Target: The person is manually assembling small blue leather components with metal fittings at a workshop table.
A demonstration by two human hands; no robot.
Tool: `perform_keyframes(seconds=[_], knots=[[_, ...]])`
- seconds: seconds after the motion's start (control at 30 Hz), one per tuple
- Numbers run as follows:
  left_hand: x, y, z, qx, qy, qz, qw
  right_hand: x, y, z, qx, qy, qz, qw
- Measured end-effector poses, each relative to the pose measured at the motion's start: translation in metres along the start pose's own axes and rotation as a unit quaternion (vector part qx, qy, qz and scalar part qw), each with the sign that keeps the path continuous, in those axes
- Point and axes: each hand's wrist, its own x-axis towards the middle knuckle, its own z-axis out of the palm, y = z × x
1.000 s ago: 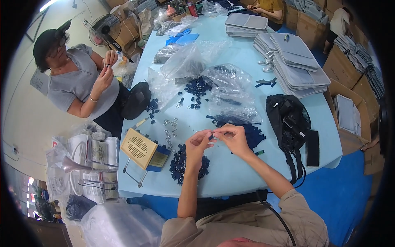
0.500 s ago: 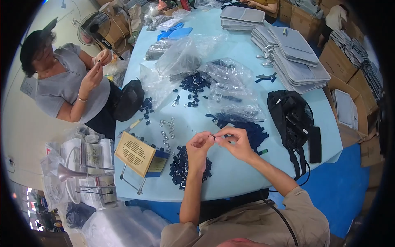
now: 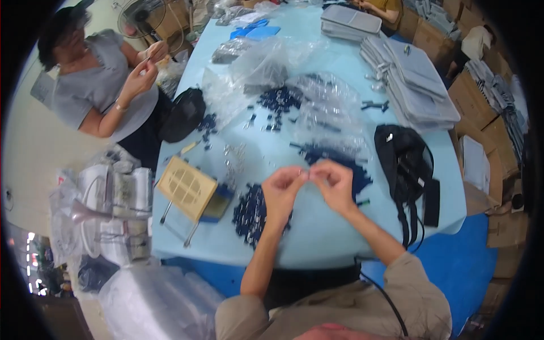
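My left hand (image 3: 285, 191) and my right hand (image 3: 335, 186) meet above the table (image 3: 317, 241), thumb and fingertips pinched together. Whatever lies between the fingertips is too small and blurred to name. Just left of my left wrist is a heap of navy fabric tabs with metal rings (image 3: 248, 218). Loose navy fabric strips (image 3: 358, 178) are piled beyond and to the right of my right hand. Several loose metal rings (image 3: 233, 156) lie further left.
A tan box-shaped device (image 3: 186, 187) on metal legs stands at the left edge. On the right lie a black bag (image 3: 402, 164) and stacked grey panels (image 3: 411, 79). Clear plastic bags (image 3: 328, 107) cover the middle. A co-worker (image 3: 102, 79) at far left handles something small.
The view has shifted a little. My hands stay pinched together, and the dark bit seen between the fingertips earlier can no longer be made out. The co-worker's hands remain raised.
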Motion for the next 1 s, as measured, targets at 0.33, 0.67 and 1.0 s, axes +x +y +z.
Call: perform_keyframes(seconds=[0.33,0.67,1.0], knots=[[-0.08,0.065,-0.003,0.05,0.032,0.138,0.989,-0.025,-0.073,0.033,0.098,-0.063,-0.048,0.992],[-0.182,0.065,-0.043,0.007,0.141,0.123,0.982,-0.088,-0.109,0.063,0.011,-0.16,0.064,0.985],[-0.201,0.091,-0.264,0.094,0.391,0.032,0.915,-0.049,-0.014,0.011,-0.185,-0.056,0.05,0.98]])
